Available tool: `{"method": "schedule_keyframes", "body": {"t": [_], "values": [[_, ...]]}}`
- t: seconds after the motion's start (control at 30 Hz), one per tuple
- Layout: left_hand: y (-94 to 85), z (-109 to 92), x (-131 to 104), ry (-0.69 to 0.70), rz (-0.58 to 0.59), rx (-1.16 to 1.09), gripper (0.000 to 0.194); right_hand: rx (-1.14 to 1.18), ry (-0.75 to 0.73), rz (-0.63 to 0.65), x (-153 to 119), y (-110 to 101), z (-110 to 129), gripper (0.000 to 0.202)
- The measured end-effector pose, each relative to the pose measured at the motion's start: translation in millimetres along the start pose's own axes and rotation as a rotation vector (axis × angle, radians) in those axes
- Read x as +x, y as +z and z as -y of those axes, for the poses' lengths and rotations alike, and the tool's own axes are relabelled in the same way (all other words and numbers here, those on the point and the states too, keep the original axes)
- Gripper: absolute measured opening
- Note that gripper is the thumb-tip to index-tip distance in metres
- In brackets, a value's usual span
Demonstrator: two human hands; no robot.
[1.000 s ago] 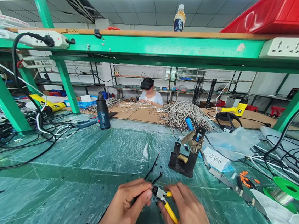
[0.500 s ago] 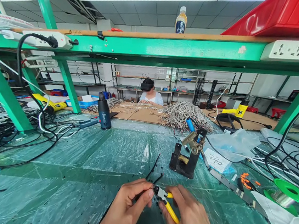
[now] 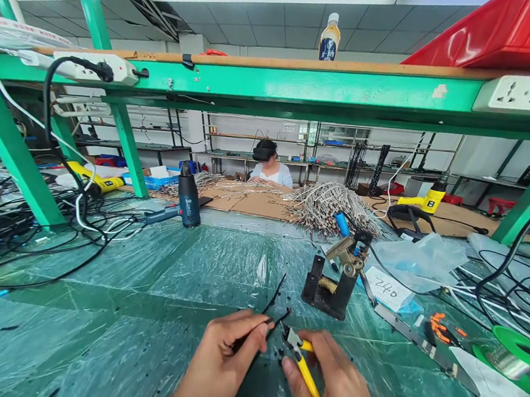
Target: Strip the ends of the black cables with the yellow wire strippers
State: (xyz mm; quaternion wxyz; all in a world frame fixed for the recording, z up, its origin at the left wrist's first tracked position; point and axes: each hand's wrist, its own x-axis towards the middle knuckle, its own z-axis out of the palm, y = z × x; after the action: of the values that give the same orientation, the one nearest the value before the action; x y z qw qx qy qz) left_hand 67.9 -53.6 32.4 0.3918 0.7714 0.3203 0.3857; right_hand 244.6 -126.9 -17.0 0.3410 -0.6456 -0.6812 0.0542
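Note:
Between thumb and fingertips, my left hand pinches a black cable, its short end poking out toward the right. My right hand is closed around yellow-handled cutting pliers. Their jaws point up and left, a small gap away from the cable end. Beyond my left fingers, another thin black cable piece lies on the green mat. Small dark scraps are scattered around it.
A soldering iron stand is ahead on the right, with a solder spool farther right. A dark blue heat gun stands left of centre. Black cables tangle at left. Grey wires and a person are beyond.
The pliers' jaws have come away from the cable at my left fingertips, leaving a gap. My left hand has shifted slightly left. The whole view has moved a little.

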Motion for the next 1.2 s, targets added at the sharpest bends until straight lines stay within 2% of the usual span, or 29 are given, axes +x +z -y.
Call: {"method": "schedule_keyframes", "body": {"t": [0.2,0.37,0.57,0.73,0.8,1.03,1.2], "values": [[2.8,3,-1,0.039,-0.025,0.061,0.023,-0.182,-0.102,-0.143,-2,0,-1,0.034],[3.4,1,-1,0.066,-0.048,0.078,0.026,-0.242,-0.126,-0.204,-2,-1,-1,0.041],[4.2,4,-3,0.117,-0.054,0.116,0.021,-0.134,-0.055,-0.115,-2,4,-3,0.035],[3.6,8,-6,0.243,-0.126,0.233,0.022,0.072,0.112,-0.029,-4,12,4,0.031],[3.5,9,-7,0.295,-0.148,0.268,0.023,0.167,0.134,-0.008,-4,16,8,0.031],[3.3,17,-6,0.432,-0.188,0.358,0.026,0.386,0.227,0.104,-5,22,15,0.041],[4.0,16,-5,0.443,-0.173,0.386,0.027,0.392,0.222,0.150,-5,23,15,0.045]]}}
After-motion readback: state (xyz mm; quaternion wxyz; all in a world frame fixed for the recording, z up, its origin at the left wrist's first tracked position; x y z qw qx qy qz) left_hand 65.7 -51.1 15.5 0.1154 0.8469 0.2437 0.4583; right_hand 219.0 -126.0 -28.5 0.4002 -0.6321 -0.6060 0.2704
